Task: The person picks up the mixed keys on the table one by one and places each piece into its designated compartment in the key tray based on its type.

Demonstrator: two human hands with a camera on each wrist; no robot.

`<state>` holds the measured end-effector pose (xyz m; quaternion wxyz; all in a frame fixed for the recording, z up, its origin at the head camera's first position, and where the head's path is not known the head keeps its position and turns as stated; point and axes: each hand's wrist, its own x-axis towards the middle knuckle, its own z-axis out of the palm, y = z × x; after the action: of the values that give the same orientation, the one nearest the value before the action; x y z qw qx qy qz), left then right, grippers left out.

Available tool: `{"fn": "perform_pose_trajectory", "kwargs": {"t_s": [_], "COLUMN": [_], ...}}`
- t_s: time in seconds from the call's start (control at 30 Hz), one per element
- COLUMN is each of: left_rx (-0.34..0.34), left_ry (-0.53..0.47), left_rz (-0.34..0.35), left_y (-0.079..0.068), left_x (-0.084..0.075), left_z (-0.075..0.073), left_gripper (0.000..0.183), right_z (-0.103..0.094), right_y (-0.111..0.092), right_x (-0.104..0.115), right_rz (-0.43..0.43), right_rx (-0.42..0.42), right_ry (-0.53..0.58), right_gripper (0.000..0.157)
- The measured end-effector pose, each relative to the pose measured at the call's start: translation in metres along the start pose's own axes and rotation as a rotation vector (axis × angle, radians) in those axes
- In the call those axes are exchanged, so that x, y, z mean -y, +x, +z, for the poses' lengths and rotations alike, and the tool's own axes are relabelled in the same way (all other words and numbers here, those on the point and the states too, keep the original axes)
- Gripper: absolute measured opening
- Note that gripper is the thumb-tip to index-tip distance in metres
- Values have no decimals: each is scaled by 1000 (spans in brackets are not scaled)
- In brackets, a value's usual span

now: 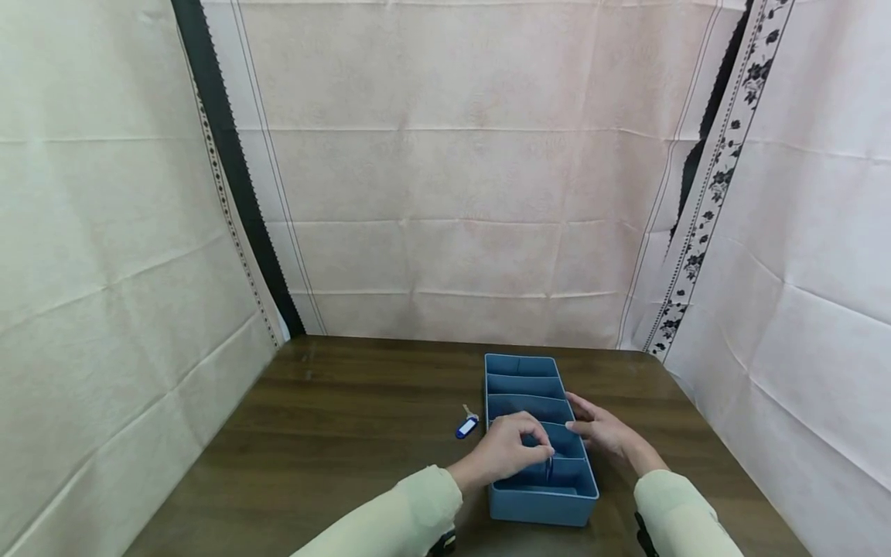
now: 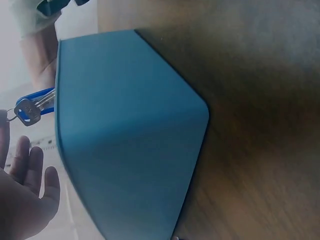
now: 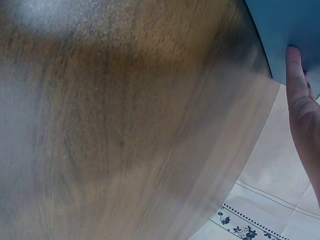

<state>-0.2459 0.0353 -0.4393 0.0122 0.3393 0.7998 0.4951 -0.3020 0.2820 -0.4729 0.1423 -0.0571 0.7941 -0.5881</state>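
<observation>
A long blue divided box (image 1: 543, 510) stands on the table, its compartments in a row from near to far. My left hand (image 1: 508, 447) is over the near compartments and pinches a key ring between thumb and fingertip. From that ring hang a silver key (image 2: 28, 111) and a blue key tag (image 2: 35, 94), small and dark in the head view. My right hand (image 1: 607, 435) touches the box's right side with fingers extended; one finger lies along the outer wall in the right wrist view. Left of the box lies another key with a blue and white tag (image 1: 466, 427).
The brown wooden table (image 1: 334, 433) extends around the box on both sides. Pale cloth (image 1: 473, 178) hangs behind the table and along the left and right.
</observation>
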Motion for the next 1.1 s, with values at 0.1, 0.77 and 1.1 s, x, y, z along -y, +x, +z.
{"fn": "perform_pose_trajectory", "kwargs": {"t_s": [0.1,0.77,1.1], "left_rx": [29,-22,-117], "left_ry": [17,18,18], "left_rz": [-4,-118,-130], "left_y": [1,5,11], "left_x": [0,12,21], "left_z": [6,-8,-27], "left_gripper": [7,12,13], "right_z": [0,0,1], "right_y": [1,3,2], "right_x": [1,-1,1], "right_rz": [-11,0,-6], "right_rx": [17,-8,-23], "right_ry": [-3,-20,-13], "right_gripper": [65,64,65]}}
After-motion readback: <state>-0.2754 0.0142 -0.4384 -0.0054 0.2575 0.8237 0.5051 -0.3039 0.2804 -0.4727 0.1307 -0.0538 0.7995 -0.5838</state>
